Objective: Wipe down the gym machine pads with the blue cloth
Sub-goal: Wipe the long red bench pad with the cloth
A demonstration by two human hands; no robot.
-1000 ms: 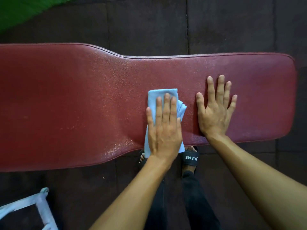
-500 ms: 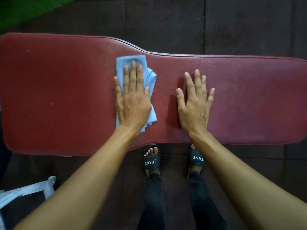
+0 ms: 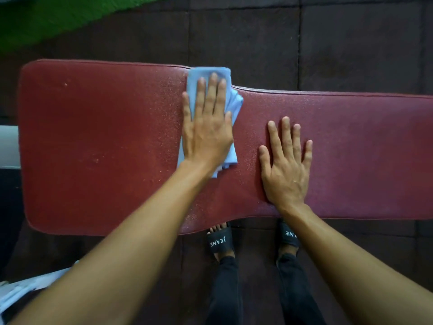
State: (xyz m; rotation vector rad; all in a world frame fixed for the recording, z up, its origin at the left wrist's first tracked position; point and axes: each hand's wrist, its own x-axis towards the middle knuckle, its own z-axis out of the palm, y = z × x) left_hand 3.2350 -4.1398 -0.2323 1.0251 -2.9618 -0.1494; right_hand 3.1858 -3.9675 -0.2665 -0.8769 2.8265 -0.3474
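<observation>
A long dark-red padded bench pad (image 3: 105, 148) runs across the view, wide at the left and narrower to the right. A folded blue cloth (image 3: 195, 78) lies on it at the far edge, where the pad narrows. My left hand (image 3: 207, 134) presses flat on the cloth, fingers pointing away from me, covering most of it. To its right, my right hand (image 3: 287, 167) rests flat on the bare pad near the front edge, fingers spread, holding nothing.
Dark rubber floor tiles (image 3: 351, 43) surround the bench. Green turf (image 3: 46, 17) shows at the top left. A white frame part (image 3: 8, 146) sits at the pad's left end, another white piece (image 3: 21, 289) at bottom left. My feet in black slides (image 3: 219, 241) stand under the front edge.
My left hand has slid the cloth from the pad's front edge across to the far edge and leftward along the pad. My right hand has stayed flat on the pad.
</observation>
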